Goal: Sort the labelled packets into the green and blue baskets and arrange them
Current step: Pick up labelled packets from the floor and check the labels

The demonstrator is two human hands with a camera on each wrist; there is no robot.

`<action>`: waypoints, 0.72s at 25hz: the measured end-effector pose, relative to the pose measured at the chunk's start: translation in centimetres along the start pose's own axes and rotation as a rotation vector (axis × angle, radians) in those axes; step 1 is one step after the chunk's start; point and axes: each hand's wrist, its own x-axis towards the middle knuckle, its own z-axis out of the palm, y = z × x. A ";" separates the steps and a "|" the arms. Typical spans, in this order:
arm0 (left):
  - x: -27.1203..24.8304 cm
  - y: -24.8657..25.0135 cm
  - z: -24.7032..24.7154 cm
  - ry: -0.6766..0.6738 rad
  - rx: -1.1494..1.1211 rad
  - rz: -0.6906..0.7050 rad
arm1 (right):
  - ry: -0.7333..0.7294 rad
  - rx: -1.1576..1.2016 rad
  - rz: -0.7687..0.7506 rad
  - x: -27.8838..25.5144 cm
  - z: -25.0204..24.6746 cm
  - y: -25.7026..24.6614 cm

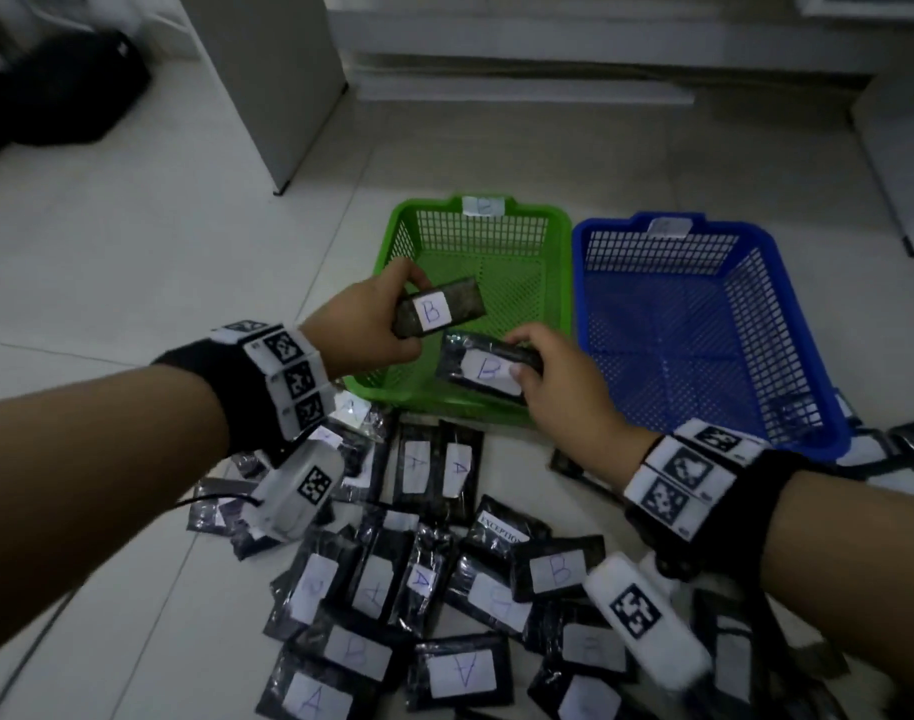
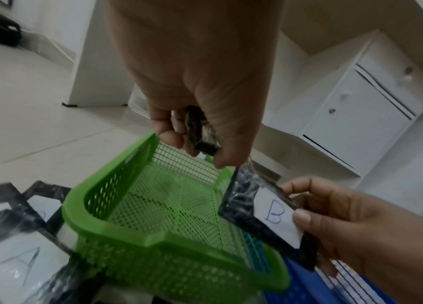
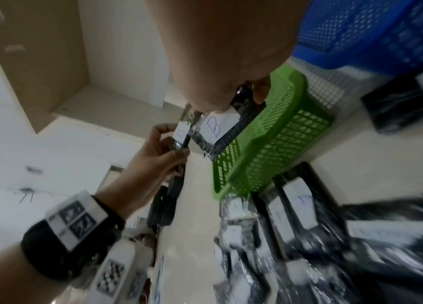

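My left hand (image 1: 411, 314) grips a dark packet labelled B (image 1: 439, 309) by its left end, above the near left part of the green basket (image 1: 507, 283). Close to its right, my right hand (image 1: 522, 356) pinches a second B packet (image 1: 488, 368) over the green basket's front rim. The blue basket (image 1: 704, 345) stands right beside the green one. The left wrist view shows the left hand's packet (image 2: 202, 135) edge-on and the other B packet (image 2: 270, 214) tilted over the green basket (image 2: 117, 226). In the right wrist view that B packet (image 3: 221, 125) hangs from my right hand (image 3: 241, 96).
A heap of dark packets labelled A and B (image 1: 444, 605) covers the floor in front of the baskets, with one marked EXCEPTION (image 1: 501, 532). More packets (image 1: 901, 444) lie right of the blue basket. A white cabinet (image 1: 268, 70) and a black bag (image 1: 55, 85) stand farther back.
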 end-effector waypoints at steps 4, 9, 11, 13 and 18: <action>2.4 -5.1 2.8 0.108 0.024 0.006 | 0.042 -0.033 0.090 5.0 2.5 1.7; 3.8 -8.3 6.2 0.071 0.347 -0.102 | -0.043 -0.175 0.168 6.5 4.9 3.4; 3.8 -8.7 7.1 0.040 0.354 -0.119 | -0.103 -0.153 0.207 6.0 5.3 3.7; 3.3 -9.0 8.0 0.029 0.329 -0.107 | -0.137 -0.159 0.233 5.3 5.6 3.7; -2.8 -7.4 9.4 0.385 0.033 0.104 | 0.198 -0.159 0.107 0.9 6.2 1.1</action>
